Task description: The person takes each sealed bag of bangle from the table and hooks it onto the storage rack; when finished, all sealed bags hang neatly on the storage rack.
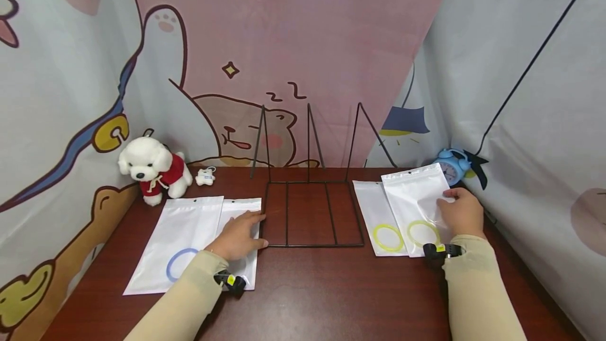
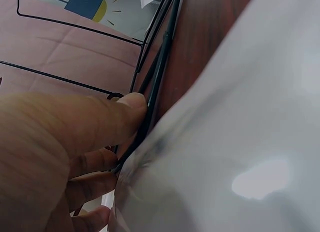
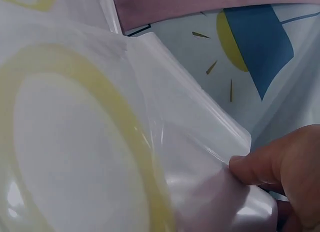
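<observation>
My left hand (image 1: 238, 237) pinches the left side of a black wire rack (image 1: 307, 246) lying on the table, thumb on one side and fingers on the other of a bar (image 2: 157, 74). Under that forearm lie a white pouch (image 1: 189, 220) with a blue ring (image 1: 172, 267) and a second white pouch (image 1: 240, 207), partly covered. On the right, my right hand (image 1: 463, 213) grips the side edge of a white plastic pouch (image 1: 413, 193), which carries a yellow ring (image 3: 127, 127). It overlaps another pouch (image 1: 370, 201) with a yellow ring.
A white plush dog (image 1: 147, 159) in red sits at the back left, beside a small white bear charm (image 1: 205, 176). A blue alarm clock (image 1: 452, 166) stands behind the right-hand pouches. Upright wire loops rise from the rack's back, before a printed curtain (image 1: 331, 41).
</observation>
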Demonstrator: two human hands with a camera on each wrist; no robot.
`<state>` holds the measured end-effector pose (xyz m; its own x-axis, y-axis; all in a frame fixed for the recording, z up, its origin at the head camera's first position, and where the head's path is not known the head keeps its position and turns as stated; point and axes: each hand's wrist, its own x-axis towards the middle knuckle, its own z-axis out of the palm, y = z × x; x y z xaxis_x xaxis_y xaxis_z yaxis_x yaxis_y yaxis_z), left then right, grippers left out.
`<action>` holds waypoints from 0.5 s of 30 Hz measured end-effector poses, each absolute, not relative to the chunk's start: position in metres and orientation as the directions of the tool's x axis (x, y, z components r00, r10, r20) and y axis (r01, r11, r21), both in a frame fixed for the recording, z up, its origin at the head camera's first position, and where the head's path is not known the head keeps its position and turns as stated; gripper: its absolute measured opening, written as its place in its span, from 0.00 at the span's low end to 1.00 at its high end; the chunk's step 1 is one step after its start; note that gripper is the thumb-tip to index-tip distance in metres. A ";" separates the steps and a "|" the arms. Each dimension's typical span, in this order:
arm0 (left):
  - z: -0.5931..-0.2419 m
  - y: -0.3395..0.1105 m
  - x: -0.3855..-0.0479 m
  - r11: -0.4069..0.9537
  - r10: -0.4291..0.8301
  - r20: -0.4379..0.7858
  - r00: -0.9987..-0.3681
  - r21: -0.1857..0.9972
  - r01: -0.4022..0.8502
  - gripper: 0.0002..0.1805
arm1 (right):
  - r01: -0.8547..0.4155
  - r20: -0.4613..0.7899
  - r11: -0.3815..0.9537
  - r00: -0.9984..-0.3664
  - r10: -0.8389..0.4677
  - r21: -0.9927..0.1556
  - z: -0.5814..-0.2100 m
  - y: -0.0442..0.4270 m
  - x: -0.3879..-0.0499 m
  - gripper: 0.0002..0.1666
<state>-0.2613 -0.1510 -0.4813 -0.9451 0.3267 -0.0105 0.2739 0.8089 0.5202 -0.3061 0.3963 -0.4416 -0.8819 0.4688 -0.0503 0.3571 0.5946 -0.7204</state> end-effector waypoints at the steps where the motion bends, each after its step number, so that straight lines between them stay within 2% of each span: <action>1: -0.482 -0.151 -0.261 0.808 0.327 -0.009 -0.945 0.521 0.274 0.39 | 0.355 -0.044 0.595 -0.880 0.472 -0.721 -0.440 0.395 -0.306 0.29; 15: -0.481 -0.150 -0.261 0.808 0.330 -0.003 -0.944 0.518 0.280 0.39 | 0.286 0.062 0.703 -0.903 0.425 -0.651 -0.422 0.391 -0.302 0.29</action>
<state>-0.2608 -0.1502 -0.4805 -0.9440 0.3298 -0.0034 0.2804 0.8078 0.5185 -0.3022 0.3907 -0.4219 -0.9032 0.4247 0.0624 0.2858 0.7034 -0.6508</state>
